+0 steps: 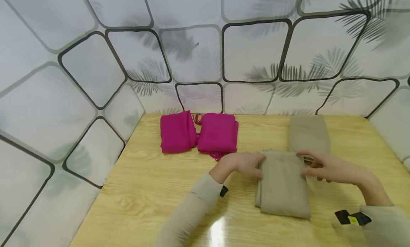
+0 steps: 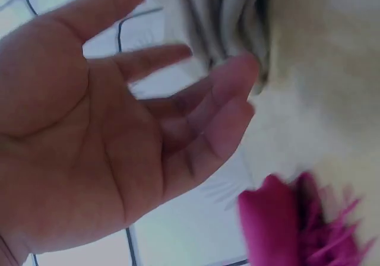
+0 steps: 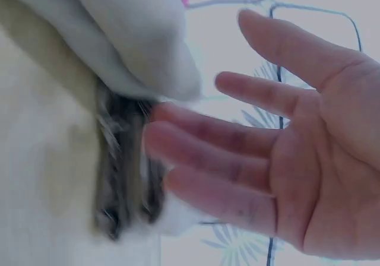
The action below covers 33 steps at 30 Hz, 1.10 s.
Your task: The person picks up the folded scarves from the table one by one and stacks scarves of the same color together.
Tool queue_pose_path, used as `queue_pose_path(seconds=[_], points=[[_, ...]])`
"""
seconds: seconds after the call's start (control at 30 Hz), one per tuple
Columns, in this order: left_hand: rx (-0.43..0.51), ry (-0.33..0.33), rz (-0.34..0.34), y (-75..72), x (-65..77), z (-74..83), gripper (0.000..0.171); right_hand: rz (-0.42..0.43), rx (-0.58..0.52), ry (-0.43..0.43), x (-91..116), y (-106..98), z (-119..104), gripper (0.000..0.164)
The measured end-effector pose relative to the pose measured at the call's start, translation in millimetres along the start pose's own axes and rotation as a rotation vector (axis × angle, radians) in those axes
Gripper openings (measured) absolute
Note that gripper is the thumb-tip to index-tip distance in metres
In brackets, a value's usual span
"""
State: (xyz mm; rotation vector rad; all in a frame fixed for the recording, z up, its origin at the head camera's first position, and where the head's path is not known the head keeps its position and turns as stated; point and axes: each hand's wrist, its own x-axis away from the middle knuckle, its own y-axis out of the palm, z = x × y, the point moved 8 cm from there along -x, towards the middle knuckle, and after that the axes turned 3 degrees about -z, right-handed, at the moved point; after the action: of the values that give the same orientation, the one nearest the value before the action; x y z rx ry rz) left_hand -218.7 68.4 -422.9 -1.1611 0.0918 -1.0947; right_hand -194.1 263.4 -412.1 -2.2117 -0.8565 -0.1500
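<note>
A folded beige cloth (image 1: 283, 184) lies flat on the table between my two hands, its layered folds (image 2: 228, 16) seen in the left wrist view. My left hand (image 1: 243, 163) is at its far left corner, fingers loosely bent and palm facing the cloth. At the far right corner is my right hand (image 1: 336, 168), its fingers spread and slightly bent; the right wrist view shows the palm (image 3: 303, 159) with nothing in it. Whether the fingertips touch the fabric is hard to tell. Behind the right hand lies a second folded beige cloth (image 1: 308, 133), partly covered.
Two folded magenta fringed scarves, the left one (image 1: 177, 133) and the right one (image 1: 217, 133), lie side by side at the back left of the wooden table (image 1: 144, 204). A patterned curtain (image 1: 192, 54) surrounds the table's back and sides.
</note>
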Motion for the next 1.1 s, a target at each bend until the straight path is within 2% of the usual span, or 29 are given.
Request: queue_pose_path(seconds=[0.13, 0.23, 0.33, 0.43, 0.57, 0.67, 0.8, 0.93, 1.1], points=[[0.031, -0.070, 0.145, -34.2, -14.0, -5.3, 0.063, 0.208, 0.154, -0.002, 0.2, -41.2, 1.9, 0.057], [0.163, -0.063, 0.265, -53.4, -36.5, -4.9, 0.063, 0.336, 0.209, 0.003, -7.8, -65.4, 7.2, 0.058], [0.309, -0.043, 0.357, -62.4, -61.5, -4.2, 0.064, 0.405, 0.234, 0.029, -20.3, -79.4, 17.3, 0.064], [0.405, -0.053, 0.412, -65.2, -81.5, -3.5, 0.066, 0.450, 0.248, 0.077, -29.2, -86.0, 29.5, 0.069], [0.495, -0.099, 0.435, -63.5, -101.4, -1.4, 0.067, 0.449, 0.211, 0.142, -31.0, -87.6, 48.1, 0.081], [0.536, -0.122, 0.428, -59.3, -116.0, 2.4, 0.067, 0.401, 0.101, 0.175, -30.1, -84.3, 67.4, 0.090], [0.554, -0.140, 0.424, -51.7, -131.8, 7.2, 0.068, 0.342, -0.089, 0.178, -33.7, -76.5, 87.9, 0.099], [0.568, -0.109, 0.429, -47.4, -141.8, 10.4, 0.070, 0.336, -0.212, 0.168, -38.5, -74.1, 96.4, 0.105], [0.542, -0.014, 0.403, -49.0, -154.6, 12.9, 0.072, 0.339, -0.320, 0.182, -41.4, -78.4, 105.5, 0.111]])
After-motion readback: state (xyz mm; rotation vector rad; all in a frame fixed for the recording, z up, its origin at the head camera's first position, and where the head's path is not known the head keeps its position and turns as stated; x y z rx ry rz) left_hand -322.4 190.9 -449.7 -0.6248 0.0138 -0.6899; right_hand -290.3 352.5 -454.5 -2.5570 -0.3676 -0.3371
